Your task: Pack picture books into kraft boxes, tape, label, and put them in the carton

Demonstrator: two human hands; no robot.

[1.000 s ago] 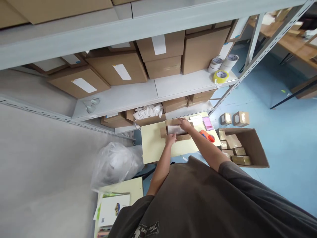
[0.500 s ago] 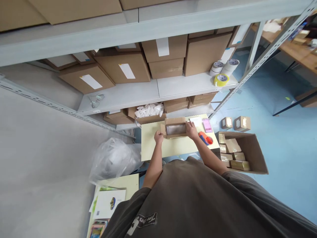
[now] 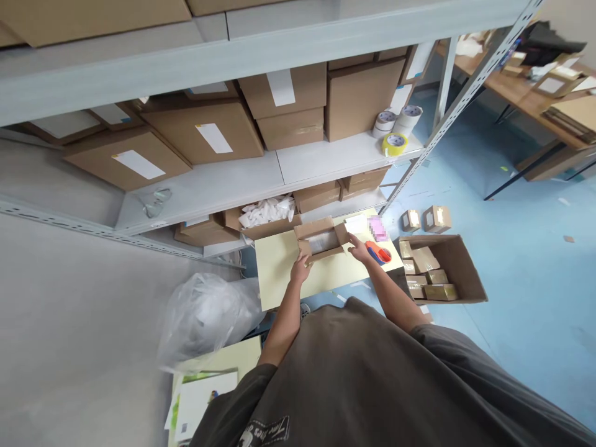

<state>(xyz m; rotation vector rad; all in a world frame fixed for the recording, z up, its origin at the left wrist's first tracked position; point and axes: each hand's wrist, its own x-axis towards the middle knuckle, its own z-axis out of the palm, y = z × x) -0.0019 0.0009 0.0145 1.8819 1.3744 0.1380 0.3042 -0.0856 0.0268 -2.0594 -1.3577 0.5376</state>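
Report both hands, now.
Left hand: at near-left corner of the open box; grip unclear.
Right hand: at its right flap; grip unclear.

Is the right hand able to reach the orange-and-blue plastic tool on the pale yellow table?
Probably yes. The orange-and-blue plastic tool lies close beside the right hand on the pale yellow table, nothing visible between them, though the hand is at an open brown cardboard box.

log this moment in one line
left hand: at near left corner of open carton | right hand: at its right flap | carton: on cream table, pale contents inside | right of carton: orange-blue tape dispenser
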